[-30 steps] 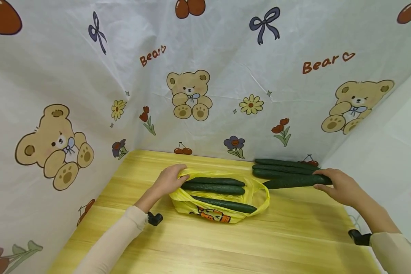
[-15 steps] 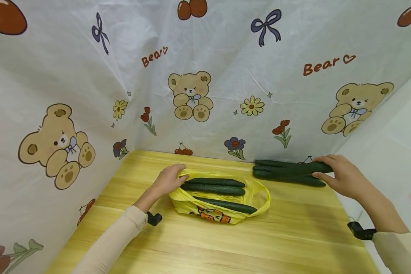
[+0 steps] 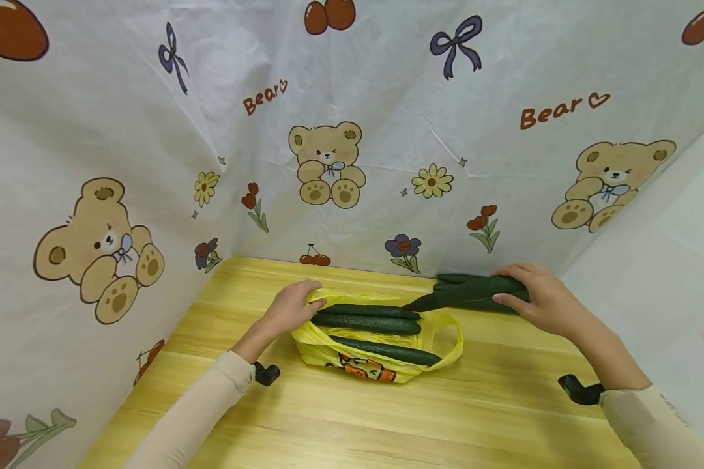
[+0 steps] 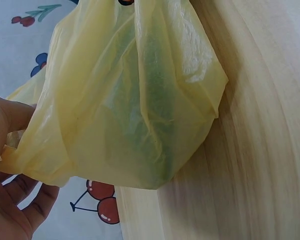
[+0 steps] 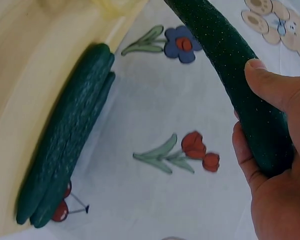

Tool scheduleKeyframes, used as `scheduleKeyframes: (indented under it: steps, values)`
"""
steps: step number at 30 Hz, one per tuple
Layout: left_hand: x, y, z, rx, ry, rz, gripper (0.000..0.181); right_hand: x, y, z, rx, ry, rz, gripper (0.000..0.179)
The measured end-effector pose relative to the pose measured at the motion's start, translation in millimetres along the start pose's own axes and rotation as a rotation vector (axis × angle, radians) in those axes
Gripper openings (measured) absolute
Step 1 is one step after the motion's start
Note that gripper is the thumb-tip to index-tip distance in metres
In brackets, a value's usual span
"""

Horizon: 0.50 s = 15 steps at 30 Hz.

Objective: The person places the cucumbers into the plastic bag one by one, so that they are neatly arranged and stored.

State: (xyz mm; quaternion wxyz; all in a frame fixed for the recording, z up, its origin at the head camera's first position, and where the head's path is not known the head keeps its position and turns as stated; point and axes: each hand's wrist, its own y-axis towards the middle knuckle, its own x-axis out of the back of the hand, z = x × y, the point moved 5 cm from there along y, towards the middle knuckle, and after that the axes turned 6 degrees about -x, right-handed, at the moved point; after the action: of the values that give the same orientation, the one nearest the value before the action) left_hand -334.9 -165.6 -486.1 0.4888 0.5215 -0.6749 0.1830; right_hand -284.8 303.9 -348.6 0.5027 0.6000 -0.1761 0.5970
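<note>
My left hand (image 3: 287,307) pinches the back left rim of a yellow plastic bag (image 3: 313,355), keeping its mouth wide. In the left wrist view, thumb and fingers grip the thin plastic (image 4: 105,115). Three dark green cucumbers (image 3: 366,324) lie lengthwise inside the bag. My right hand (image 3: 542,301) grips another cucumber (image 3: 457,294) by its right end; its far tip overlaps the bag's back right rim in the head view. In the right wrist view, the thumb lies over this cucumber (image 5: 235,70) with fingers wrapped beneath.
Two cucumbers (image 5: 65,135) lie side by side on the wooden table (image 3: 352,417), against the back wall cloth (image 3: 381,215) printed with bears. A loose bag handle (image 3: 459,335) loops out to the right. Cloth walls stand left and right too.
My right hand has lifted a cucumber off the pile at the back right and carried it left toward the bag. The left hand and the bag have stayed in place.
</note>
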Motion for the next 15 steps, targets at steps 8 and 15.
scheduleKeyframes:
  steps: [8, 15]
  values:
    - [2.4, -0.4, -0.1, 0.005, 0.006, 0.004, 0.045, -26, 26.3, 37, 0.081, 0.005, 0.073, 0.04]
    - [4.9, -1.6, -1.0, -0.01, 0.006, -0.001, 0.042, -47, 51.9, 70, 0.128, 0.025, 0.11, 0.041]
